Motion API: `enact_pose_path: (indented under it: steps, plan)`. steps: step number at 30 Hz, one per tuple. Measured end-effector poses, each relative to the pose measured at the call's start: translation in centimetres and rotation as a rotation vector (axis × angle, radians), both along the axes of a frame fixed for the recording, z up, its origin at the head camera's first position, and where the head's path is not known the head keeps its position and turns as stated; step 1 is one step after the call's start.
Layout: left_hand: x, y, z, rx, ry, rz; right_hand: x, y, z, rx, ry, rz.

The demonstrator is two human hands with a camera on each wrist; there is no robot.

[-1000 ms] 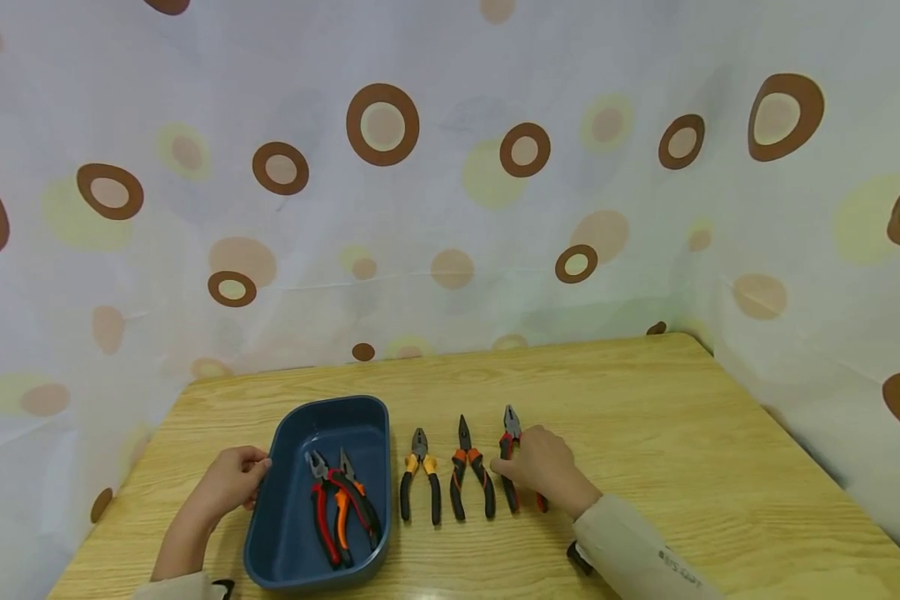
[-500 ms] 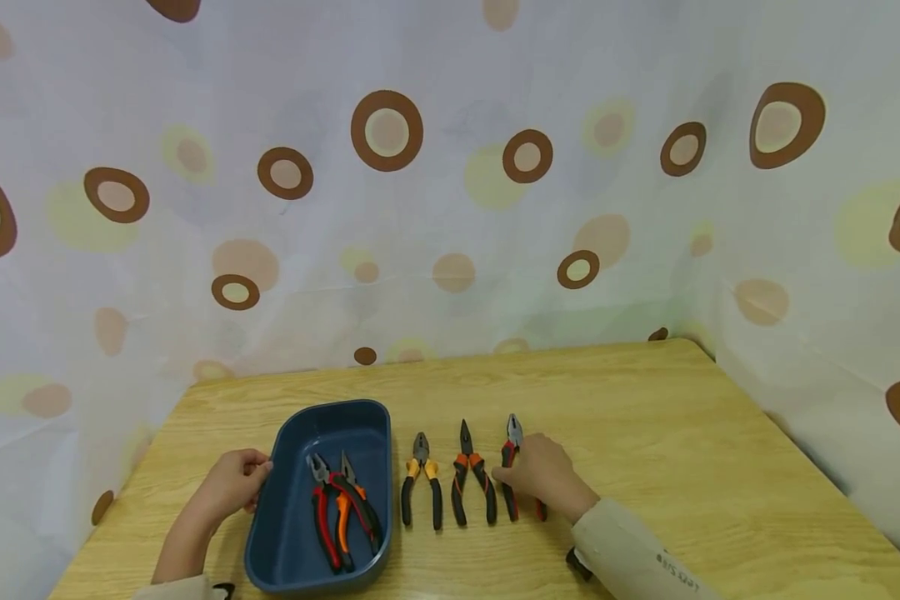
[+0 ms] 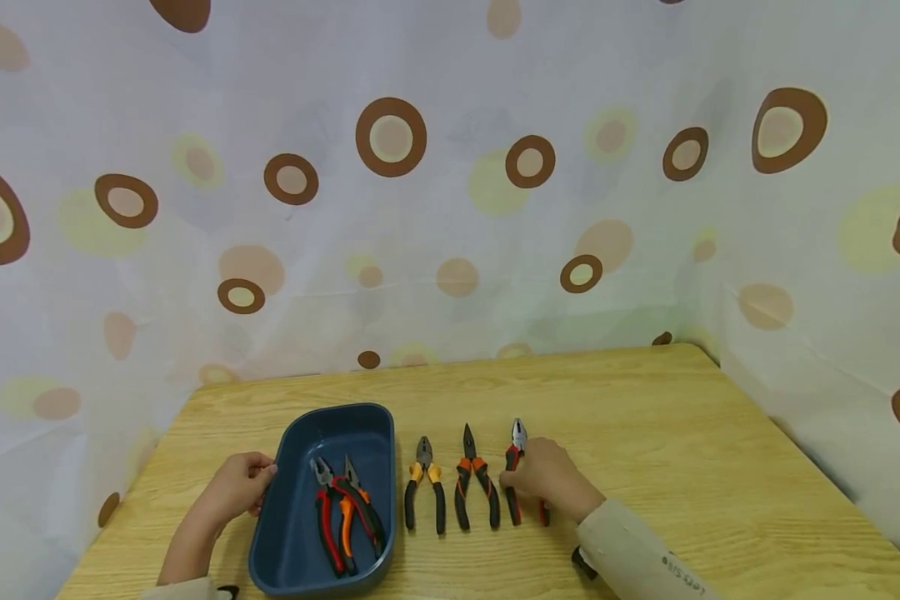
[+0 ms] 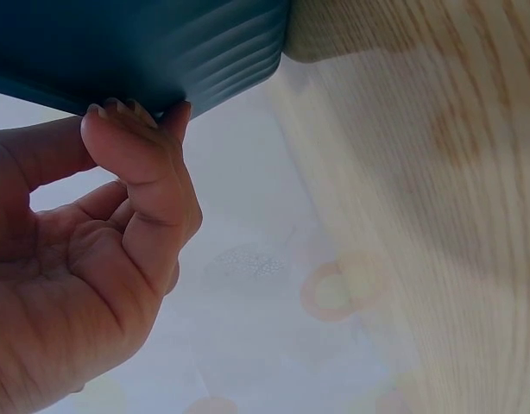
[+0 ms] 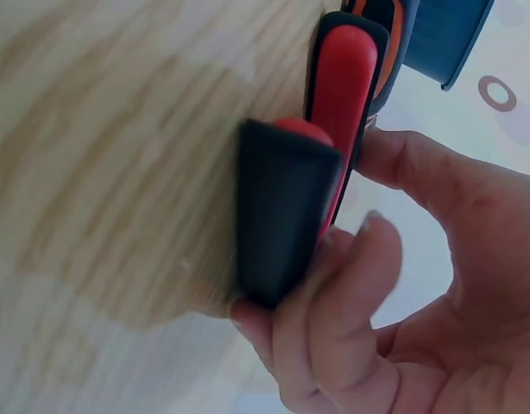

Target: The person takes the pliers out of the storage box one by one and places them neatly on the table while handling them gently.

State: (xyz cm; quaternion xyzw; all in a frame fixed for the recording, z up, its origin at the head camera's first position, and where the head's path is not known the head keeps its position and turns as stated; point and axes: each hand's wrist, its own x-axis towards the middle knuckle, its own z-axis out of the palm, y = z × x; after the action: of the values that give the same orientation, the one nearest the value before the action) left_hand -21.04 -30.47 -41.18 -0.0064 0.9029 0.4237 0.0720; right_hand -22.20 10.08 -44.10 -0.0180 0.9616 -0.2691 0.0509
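Note:
My left hand [image 3: 234, 493] pinches the left rim of a deep blue bin [image 3: 287, 533]. In the left wrist view, its fingertips lie against the bin's wall [image 4: 118, 52]. Inside the bin are red-and-black combination pliers [image 3: 328, 533] crossed over orange-handled long-nose pliers [image 3: 347, 521]. At the right end of a row on the table, my right hand [image 3: 551, 477] holds another pair of red-and-black combination pliers [image 3: 520, 437] by the spread handles. The right wrist view shows the thumb at one handle [image 5: 347, 78] and curled fingers at the other; the hand partly covers these pliers in the head view.
Between the bin and my right hand lie yellow-and-black combination pliers [image 3: 423, 471] and orange-and-black long-nose pliers [image 3: 471, 467], noses pointing away. The wooden table [image 3: 682, 467] runs back to a white spotted cloth [image 3: 450, 208].
The whole head view has shifted slightly, with the scene sitting a little lower and further right. Both hands keep their places at the bin and the pliers.

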Motion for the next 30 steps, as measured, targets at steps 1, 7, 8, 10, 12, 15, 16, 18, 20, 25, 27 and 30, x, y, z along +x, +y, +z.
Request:
enact_pose_path:
  steps: [1, 7, 8, 10, 12, 15, 16, 18, 20, 25, 27, 30]
  plan:
    - [0.0, 0.0, 0.0, -0.003, 0.001, 0.0, 0.0, 0.0, 0.0, -0.009, -0.006, 0.0]
    - [0.0, 0.0, 0.0, -0.014, 0.004, 0.003, 0.0, 0.1, 0.2, -0.015, 0.015, 0.017]
    - [-0.1, 0.1, 0.0, -0.015, 0.005, 0.003, 0.1, 0.1, 0.2, -0.014, 0.021, 0.018]
    - [-0.1, 0.1, 0.0, -0.018, 0.007, 0.005, 0.2, 0.0, 0.3, -0.012, 0.026, 0.02]
    - [-0.1, 0.1, -0.1, -0.024, 0.012, 0.001, 0.3, 0.0, 0.4, -0.015, 0.033, 0.017]
    - [-0.1, 0.1, -0.2, -0.032, 0.014, 0.008, 0.5, -0.1, 0.6, -0.001, 0.052, 0.021]
    - [-0.2, 0.1, -0.2, -0.033, 0.013, 0.011, 0.6, -0.1, 0.6, -0.003, 0.052, 0.018]
    - [-0.1, 0.2, -0.2, -0.03, 0.011, 0.013, 0.7, -0.2, 0.7, -0.003, 0.046, 0.009]
    - [-0.1, 0.2, -0.2, -0.028, 0.011, 0.015, 0.8, -0.3, 0.7, 0.006, 0.036, 0.002]
    - [0.1, 0.3, -0.1, -0.025, 0.01, 0.012, 1.3, -0.7, 1.5, 0.063, 0.086, 0.024]
    - [0.1, 0.2, -0.1, -0.024, 0.01, 0.011, 1.5, -1.0, 2.1, 0.07, 0.123, 0.043]
    - [0.1, 0.2, 0.0, -0.02, 0.012, 0.01, 1.8, -1.7, 3.2, 0.079, 0.167, 0.075]
